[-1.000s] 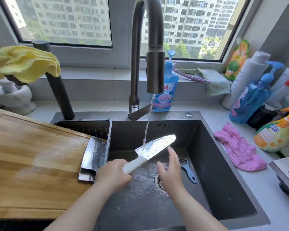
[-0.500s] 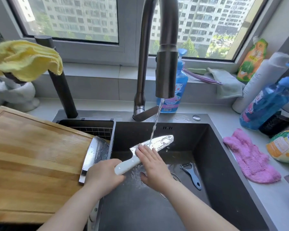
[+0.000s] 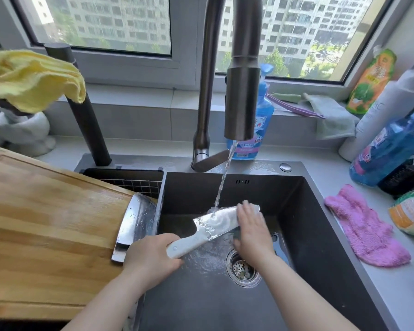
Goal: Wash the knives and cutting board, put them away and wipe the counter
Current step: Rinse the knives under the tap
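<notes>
My left hand (image 3: 151, 259) grips the white handle of a white-handled knife (image 3: 215, 223), held flat over the dark sink (image 3: 316, 235) under running water from the faucet (image 3: 242, 101). My right hand (image 3: 251, 232) lies with straight fingers on the outer part of the blade, covering it near the tip. A wet steel cleaver (image 3: 135, 225) lies on the right edge of the wooden cutting board (image 3: 46, 230), which sits left of the sink.
A pink cloth (image 3: 366, 228) lies on the counter right of the sink, with bottles (image 3: 387, 149) behind it. A yellow cloth (image 3: 31, 77) hangs at the far left. Dish soap (image 3: 261, 125) stands behind the faucet. The drain (image 3: 242, 268) shows beneath my right wrist.
My right hand slid along the blade from near the handle out toward the tip. The view moved closer to the sink. My left hand kept its grip on the handle.
</notes>
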`<state>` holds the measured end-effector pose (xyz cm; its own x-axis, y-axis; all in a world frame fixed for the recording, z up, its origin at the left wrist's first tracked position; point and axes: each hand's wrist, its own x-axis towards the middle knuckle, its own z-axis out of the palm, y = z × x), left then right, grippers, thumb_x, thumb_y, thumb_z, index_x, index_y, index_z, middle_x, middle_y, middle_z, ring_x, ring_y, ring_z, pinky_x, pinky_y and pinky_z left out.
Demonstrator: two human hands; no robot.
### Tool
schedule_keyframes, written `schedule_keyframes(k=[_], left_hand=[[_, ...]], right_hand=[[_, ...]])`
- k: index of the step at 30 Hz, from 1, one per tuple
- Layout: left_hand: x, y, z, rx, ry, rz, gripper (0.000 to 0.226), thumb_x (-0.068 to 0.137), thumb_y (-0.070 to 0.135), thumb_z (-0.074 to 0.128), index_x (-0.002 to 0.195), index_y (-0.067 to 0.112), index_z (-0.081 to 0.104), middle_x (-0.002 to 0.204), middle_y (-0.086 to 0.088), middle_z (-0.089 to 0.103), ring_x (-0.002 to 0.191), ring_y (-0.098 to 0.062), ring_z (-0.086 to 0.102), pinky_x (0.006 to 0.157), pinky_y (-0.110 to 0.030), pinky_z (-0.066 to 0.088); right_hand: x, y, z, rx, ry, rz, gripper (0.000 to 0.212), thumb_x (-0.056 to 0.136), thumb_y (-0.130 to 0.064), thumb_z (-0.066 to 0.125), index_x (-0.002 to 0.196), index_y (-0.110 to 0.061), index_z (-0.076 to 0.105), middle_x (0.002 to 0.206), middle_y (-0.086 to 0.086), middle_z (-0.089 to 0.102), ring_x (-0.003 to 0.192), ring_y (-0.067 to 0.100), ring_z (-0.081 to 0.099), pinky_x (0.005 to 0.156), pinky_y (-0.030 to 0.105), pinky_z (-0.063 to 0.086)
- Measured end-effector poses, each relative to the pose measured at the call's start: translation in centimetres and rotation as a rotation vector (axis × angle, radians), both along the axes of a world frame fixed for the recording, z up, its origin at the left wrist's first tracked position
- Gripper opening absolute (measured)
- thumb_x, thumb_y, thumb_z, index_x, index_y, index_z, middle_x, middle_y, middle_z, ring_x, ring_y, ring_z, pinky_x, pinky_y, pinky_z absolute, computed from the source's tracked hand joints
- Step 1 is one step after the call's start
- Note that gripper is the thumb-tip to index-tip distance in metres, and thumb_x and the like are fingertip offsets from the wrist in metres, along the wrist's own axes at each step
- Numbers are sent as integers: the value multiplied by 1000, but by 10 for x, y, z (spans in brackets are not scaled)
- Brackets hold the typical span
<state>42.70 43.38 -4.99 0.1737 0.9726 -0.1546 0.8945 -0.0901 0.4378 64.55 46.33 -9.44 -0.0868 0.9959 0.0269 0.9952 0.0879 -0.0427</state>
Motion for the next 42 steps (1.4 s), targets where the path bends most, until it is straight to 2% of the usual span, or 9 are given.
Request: schedule_keyframes(k=[6,11,14,17,23,27,31,37,42], left_hand=[[9,-2,-4,-15,-49,30,23,76,41,62,98,44,57,71,18,50,90,-11,56,73,-23,42],[2,-5,-2,-5,-40,16,24,77,41,62,100,44,57,71,21,50,80,-7,49,64,-19,37],[-1,-9,-2,-10,-31,27,21,78,41,61,97,45,54,72,22,48,81,-5,48,61,-14,33],[1,-10,-1,-12,-73,50,28,79,41,61,106,43,56,79,21,51,85,-6,50,67,-18,38],[0,-11,1,2,-55,50,25,78,42,62,103,44,56,73,22,50,82,-6,48,62,-17,35],[2,-16,0,-23,-81,61,19,78,42,62,92,48,50,70,23,47,84,-6,50,65,-17,37],[3,-16,3,-17,-93,75,25,77,42,63,102,42,58,76,19,52,89,-9,54,63,-18,36],[-11,-26,2,-59,-61,91,17,78,43,61,88,47,50,72,23,46,84,-4,46,59,-12,30],[-25,-37,8,-99,-248,257,26,73,38,70,85,44,47,75,22,51,75,-5,52,57,-15,36]], right_hand=[[-30,-19,-15,75,0,238,88,43,-31,67,125,-11,45,128,3,59,122,19,53,109,30,9],[-8,-18,-5,73,21,53,88,57,-28,76,135,-6,40,142,12,45,133,22,42,113,30,25],[1,-19,-4,-6,67,-73,80,83,-23,57,147,-8,11,157,10,8,146,23,8,117,31,-5],[-17,-33,-14,55,25,129,84,54,-33,71,130,-13,40,134,7,55,129,25,45,113,30,5],[-10,-24,-3,85,-10,-46,82,69,-25,71,140,-9,34,150,9,31,140,29,29,117,30,-1],[-22,-28,-4,-24,-59,116,103,26,-37,83,120,-17,47,120,3,65,111,22,63,109,30,6],[-30,-36,-9,-25,-7,330,98,35,-35,78,125,-18,43,126,0,62,123,19,45,109,28,8],[1,-32,5,-211,104,-149,69,92,-22,45,148,-17,6,158,5,-4,146,21,-1,117,31,-4],[-12,-33,3,-231,326,-305,63,96,-18,39,149,-15,5,158,4,-5,146,18,-1,118,29,4]])
